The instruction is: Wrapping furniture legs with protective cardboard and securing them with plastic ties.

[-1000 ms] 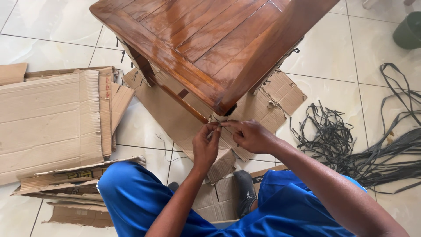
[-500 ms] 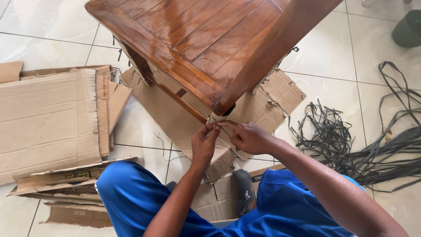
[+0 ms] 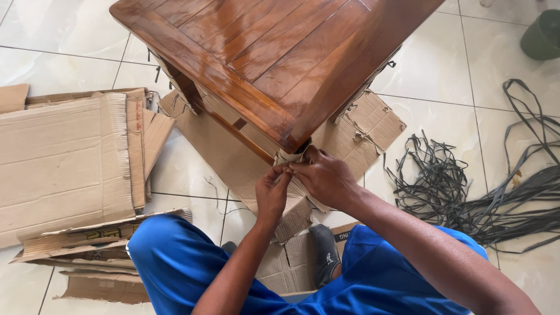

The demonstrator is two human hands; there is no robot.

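Note:
A glossy brown wooden table (image 3: 274, 58) stands on the tiled floor right in front of me. Its near corner leg is wrapped in cardboard (image 3: 284, 156). My left hand (image 3: 272, 189) pinches the cardboard wrap just below the table's corner, thumb and fingers closed on its edge. My right hand (image 3: 325, 177) presses against the same wrap from the right, fingers curled around it and touching my left fingertips. What lies between the fingers is too small to make out. My knees in blue trousers (image 3: 175, 256) frame the bottom of the view.
Flattened cardboard sheets (image 3: 64, 157) lie on the floor at left, more cardboard (image 3: 367, 125) under the table. A tangle of dark plastic straps (image 3: 466, 192) spreads over the tiles at right. A green bucket (image 3: 542, 35) sits at the top right corner.
My right hand has moved up and left, closing in on the wrapped table leg beside my left hand. My left hand has stayed at the wrap.

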